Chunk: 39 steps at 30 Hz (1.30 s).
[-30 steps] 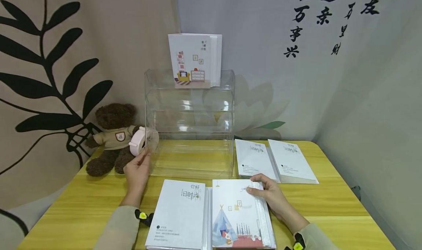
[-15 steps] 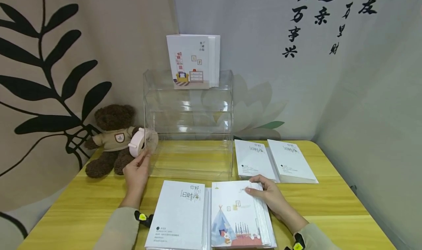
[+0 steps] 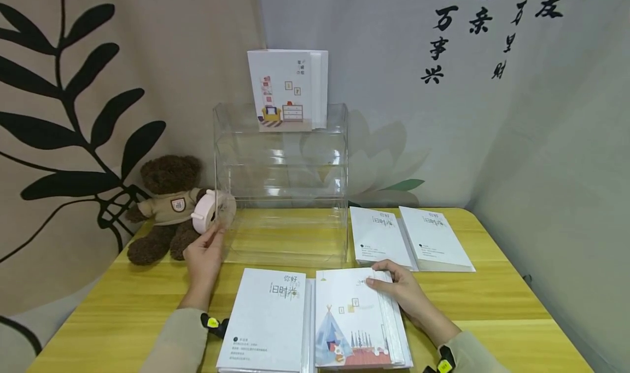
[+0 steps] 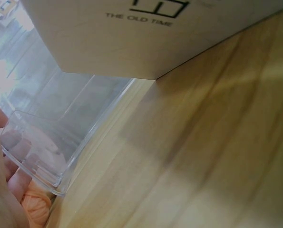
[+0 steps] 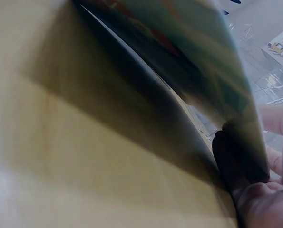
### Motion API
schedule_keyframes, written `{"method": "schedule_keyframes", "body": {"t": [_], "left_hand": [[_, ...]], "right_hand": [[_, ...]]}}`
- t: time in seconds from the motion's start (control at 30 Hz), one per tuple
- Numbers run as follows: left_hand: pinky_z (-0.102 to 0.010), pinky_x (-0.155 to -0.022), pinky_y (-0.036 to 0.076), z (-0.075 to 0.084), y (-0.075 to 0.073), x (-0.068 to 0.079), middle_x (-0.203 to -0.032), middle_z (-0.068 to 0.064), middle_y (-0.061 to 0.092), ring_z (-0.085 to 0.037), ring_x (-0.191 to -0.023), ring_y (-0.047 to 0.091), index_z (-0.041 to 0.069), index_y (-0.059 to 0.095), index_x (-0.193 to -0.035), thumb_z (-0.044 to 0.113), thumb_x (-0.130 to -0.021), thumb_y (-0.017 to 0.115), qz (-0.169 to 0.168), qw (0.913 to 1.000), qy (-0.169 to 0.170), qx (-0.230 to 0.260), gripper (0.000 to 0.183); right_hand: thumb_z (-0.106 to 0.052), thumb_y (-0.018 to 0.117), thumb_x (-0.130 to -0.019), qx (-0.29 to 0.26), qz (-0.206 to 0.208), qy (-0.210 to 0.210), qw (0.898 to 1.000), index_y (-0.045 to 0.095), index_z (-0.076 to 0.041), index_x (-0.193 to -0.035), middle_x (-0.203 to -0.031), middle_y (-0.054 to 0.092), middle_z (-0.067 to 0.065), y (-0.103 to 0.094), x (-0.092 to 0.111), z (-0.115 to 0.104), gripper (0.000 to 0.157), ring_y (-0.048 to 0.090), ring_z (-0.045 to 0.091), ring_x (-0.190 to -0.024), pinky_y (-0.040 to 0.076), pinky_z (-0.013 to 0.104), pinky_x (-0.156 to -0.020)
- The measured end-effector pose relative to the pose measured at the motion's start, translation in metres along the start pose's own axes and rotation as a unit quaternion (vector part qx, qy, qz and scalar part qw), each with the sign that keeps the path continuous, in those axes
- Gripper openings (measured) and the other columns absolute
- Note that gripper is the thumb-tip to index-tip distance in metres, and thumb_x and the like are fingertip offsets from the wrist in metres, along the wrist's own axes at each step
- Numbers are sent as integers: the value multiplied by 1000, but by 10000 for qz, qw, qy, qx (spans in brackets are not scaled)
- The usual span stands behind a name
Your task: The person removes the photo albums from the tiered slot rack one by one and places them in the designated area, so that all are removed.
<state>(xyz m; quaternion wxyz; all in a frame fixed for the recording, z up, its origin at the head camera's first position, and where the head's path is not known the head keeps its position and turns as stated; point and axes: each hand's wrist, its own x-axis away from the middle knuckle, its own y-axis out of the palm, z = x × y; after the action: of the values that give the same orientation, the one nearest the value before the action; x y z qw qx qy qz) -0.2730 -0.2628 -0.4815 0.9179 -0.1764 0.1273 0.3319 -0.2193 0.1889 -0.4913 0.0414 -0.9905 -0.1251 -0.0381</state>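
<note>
In the head view, my left hand (image 3: 204, 255) grips the lower left front edge of a clear acrylic tiered rack (image 3: 290, 220). In the left wrist view, fingers (image 4: 18, 183) show through and behind its clear panel (image 4: 51, 133), with the thumb on the near side. My right hand (image 3: 406, 291) pinches the upper right edge of a spread-open album (image 3: 266, 321), thumb on the front. This album's right half (image 3: 351, 318) shows a blue tent picture; its left half is white with Chinese lettering. The right wrist view shows fingertips (image 5: 255, 199) beside the raised page edges.
A white album (image 3: 283, 88) with a furniture drawing stands on the rack's top tier. Another white album (image 3: 381, 239) lies spread on the yellow wood table (image 3: 497, 329), right of the rack. A brown teddy bear (image 3: 172, 206) and a pale pink round object (image 3: 203, 214) are at left.
</note>
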Motion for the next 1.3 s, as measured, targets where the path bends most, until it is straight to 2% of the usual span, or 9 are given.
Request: {"method": "schedule_keyframes", "body": {"t": [0.27, 0.57, 1.1, 1.2, 1.3], "left_hand": [[-6, -76, 48, 1, -1, 2, -125, 0, 69, -11, -108, 67, 24, 74, -124, 40, -96, 69, -21, 9998, -106, -143, 33], [-9, -81, 50, 1, 0, 2, -121, 1, 71, -13, -110, 67, 23, 73, -125, 37, -96, 69, -13, 10000, -47, -32, 32], [-10, -81, 50, 0, 0, 2, -123, 4, 70, -10, -110, 67, 27, 72, -125, 43, -96, 68, -57, 9999, -81, -45, 33], [-9, -80, 50, 0, 0, 1, -122, 4, 71, -9, -108, 67, 26, 72, -125, 41, -96, 68, -34, 10000, -28, -47, 32], [-8, -79, 50, 1, 0, 1, -121, 3, 71, -9, -107, 67, 26, 73, -124, 40, -96, 68, 10, 10000, -5, -84, 32]], "right_hand": [[-24, 82, -85, 91, 14, 47, 9999, 61, -1, -119, -95, 72, 14, 0, 0, 2, 45, 70, 24, -69, 58, 32, -57], [-24, 80, -87, 110, -7, -14, 9999, 62, -1, -120, -98, 71, 14, -1, 0, 2, 44, 71, 25, -72, 59, 33, -58], [-24, 82, -85, 139, 140, 11, 9998, 64, -3, -117, -98, 70, 14, 1, 1, -1, 42, 69, 22, -69, 58, 31, -56], [-22, 83, -84, 284, 265, -40, 9992, 66, -4, -114, -107, 67, 11, 2, 1, -1, 38, 67, 20, -77, 57, 30, -58], [-23, 84, -84, 547, 429, -206, 9974, 69, -6, -110, -115, 65, 7, 3, 0, -2, 34, 61, 17, -100, 53, 27, -81]]}}
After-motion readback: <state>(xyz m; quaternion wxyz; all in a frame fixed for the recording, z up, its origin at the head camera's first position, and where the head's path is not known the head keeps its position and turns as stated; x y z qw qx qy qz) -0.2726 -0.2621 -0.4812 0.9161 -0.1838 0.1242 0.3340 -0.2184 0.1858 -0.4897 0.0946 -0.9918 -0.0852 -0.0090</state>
